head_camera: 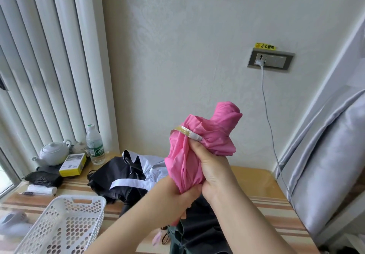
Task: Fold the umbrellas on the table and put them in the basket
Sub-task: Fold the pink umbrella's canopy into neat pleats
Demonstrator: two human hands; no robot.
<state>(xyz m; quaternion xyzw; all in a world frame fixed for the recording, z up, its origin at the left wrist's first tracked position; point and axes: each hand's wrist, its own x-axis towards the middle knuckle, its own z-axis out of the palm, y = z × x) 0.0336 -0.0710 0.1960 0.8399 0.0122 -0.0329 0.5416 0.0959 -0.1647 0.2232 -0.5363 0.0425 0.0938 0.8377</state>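
1. Striped in tan and cream, the table (262, 210) stands against a pale wall, with white curtains (49, 56) on the left and a grey drape on the right.
2. Both hands hold a pink umbrella (199, 145) up above the table, its cloth bunched and loosely gathered.
3. The right hand (209, 172) has its fingers curled tight round the middle of the pink cloth, the thumb up near the gold strap (186, 131) that runs across the bundle.
4. The left hand (177, 196) grips the lower end of the same umbrella, fingers wrapped round it just under the right hand.
5. A black umbrella (118, 176) with a white band lies crumpled on the table behind the hands.
6. A white basket (65, 226) with round holes sits at the near left of the table, well apart from the pink umbrella.
7. At the far left stand a white teapot (52, 153), a water bottle (94, 145) and a yellow box (73, 164).
8. A wall socket (269, 60) has a grey cord plugged in, hanging down.
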